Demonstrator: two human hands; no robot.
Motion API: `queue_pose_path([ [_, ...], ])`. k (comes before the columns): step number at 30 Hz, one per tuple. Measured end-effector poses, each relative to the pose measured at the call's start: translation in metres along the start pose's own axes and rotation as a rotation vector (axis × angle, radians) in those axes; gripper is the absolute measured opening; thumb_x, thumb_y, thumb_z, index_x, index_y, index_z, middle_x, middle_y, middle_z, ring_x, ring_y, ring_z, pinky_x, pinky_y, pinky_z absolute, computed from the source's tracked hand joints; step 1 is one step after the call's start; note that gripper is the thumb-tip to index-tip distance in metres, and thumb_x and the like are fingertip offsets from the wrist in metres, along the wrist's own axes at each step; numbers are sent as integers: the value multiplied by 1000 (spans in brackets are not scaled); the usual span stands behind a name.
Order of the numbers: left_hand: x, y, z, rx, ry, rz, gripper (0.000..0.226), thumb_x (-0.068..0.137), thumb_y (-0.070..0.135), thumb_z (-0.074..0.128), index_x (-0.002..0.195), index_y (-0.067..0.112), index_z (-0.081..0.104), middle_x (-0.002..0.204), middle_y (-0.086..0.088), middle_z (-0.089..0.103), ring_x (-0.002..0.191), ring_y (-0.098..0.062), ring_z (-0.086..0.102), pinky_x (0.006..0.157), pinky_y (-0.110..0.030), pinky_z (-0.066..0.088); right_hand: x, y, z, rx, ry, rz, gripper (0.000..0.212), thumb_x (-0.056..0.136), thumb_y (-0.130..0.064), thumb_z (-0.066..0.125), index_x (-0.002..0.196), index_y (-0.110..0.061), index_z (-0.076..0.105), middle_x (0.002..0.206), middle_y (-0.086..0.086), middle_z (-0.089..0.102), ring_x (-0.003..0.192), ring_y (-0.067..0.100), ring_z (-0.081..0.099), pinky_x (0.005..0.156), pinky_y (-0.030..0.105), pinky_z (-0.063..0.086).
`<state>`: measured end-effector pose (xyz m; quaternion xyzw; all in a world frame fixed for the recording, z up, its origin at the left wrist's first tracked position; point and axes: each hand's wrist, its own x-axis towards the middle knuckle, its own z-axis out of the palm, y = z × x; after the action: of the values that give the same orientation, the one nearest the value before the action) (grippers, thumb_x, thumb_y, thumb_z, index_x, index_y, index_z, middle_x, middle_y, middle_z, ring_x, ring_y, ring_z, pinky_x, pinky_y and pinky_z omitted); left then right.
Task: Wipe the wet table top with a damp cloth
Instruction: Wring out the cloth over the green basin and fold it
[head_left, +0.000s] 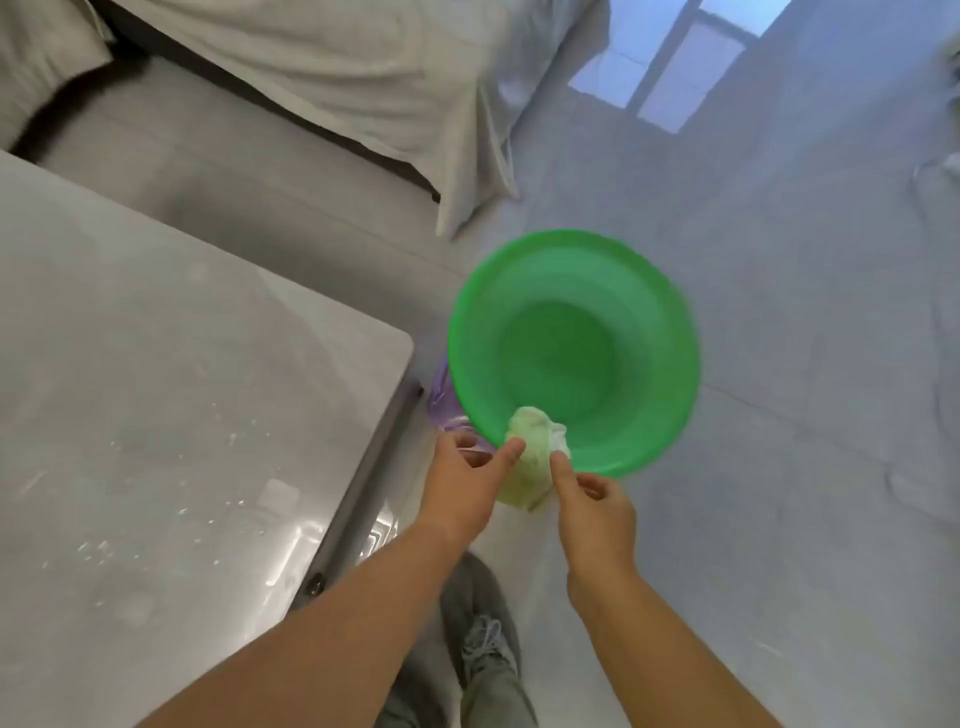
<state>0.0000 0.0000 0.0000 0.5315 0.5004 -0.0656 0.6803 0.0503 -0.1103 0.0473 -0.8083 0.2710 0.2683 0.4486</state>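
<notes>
A pale yellow-green cloth (530, 454) is bunched up over the near rim of a green plastic basin (623, 291) that stands on the floor. Both hands hold the cloth: my left hand (465, 486) pinches its left side and my right hand (595, 506) pinches its right side. The grey table top (156, 364) lies to the left, with water droplets and wet streaks near its front right part. The cloth is off the table, to the right of its corner.
A purple object (444, 400) sits partly hidden under the basin, beside the table corner. A bed with a white sheet (363, 78) stands at the back. Glossy grey floor tiles (805, 415) spread to the right. My grey shoe (485, 649) is below the hands.
</notes>
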Motion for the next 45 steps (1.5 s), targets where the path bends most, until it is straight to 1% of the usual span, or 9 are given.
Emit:
queue_pose_path([
  [7,2,-7,12,-23,31,6,36,78,41,78,70,14,57,66,1,60,61,-11,55,60,-27,45,14,11,15,108,4,84,34,83,-42,78,84,-11,64,84,6,69,74,18,65,65,33,53],
  [15,-29,16,-12,-190,-54,16,33,82,39,75,100,13,65,94,-19,73,86,-32,72,79,-50,59,-9,-10,16,188,-169,21,21,84,-29,79,98,-19,66,96,7,74,86,23,73,79,43,61],
  [21,-67,59,-75,-310,33,134,22,85,24,74,91,6,61,77,-1,70,70,-11,66,63,-26,53,-58,-53,44,64,-336,-183,24,85,-23,77,105,-17,65,96,6,75,87,23,73,76,40,60],
  [26,-83,75,-165,-464,198,130,31,84,18,75,94,-3,54,79,-14,62,72,-20,58,63,-31,51,-118,-81,113,-95,-497,-352,19,86,-18,76,100,-17,62,90,6,74,77,16,70,63,25,56],
  [29,-90,73,-226,-541,294,128,26,87,12,71,105,5,54,99,-23,68,81,-24,66,70,-34,55,-155,-90,165,-243,-566,-472,18,84,-14,77,90,-17,61,86,2,72,73,12,68,59,15,51],
  [33,-99,74,-299,-680,332,176,43,92,5,64,126,26,50,109,-5,74,98,-20,72,74,-30,57,-202,-96,232,-323,-687,-530,21,86,-11,75,96,-21,58,95,-2,69,83,14,67,65,16,52],
  [37,-98,80,-357,-741,365,210,33,97,8,54,127,23,58,106,-4,75,97,-19,72,73,-27,56,-233,-103,296,-408,-837,-578,43,90,-24,70,124,-41,50,113,-12,66,100,8,67,86,35,58],
  [40,-86,86,-388,-741,410,181,27,101,18,48,123,29,61,105,1,75,95,-16,71,73,-29,56,-241,-116,338,-470,-969,-647,38,95,-22,63,118,-51,53,109,-27,64,97,-10,64,80,16,53],
  [45,-52,111,-432,-744,442,202,31,105,26,35,120,29,61,111,1,72,99,-15,69,78,-33,58,-239,-151,403,-627,-1158,-697,42,102,-14,52,131,-44,49,121,-15,61,99,-10,63,78,10,51],
])
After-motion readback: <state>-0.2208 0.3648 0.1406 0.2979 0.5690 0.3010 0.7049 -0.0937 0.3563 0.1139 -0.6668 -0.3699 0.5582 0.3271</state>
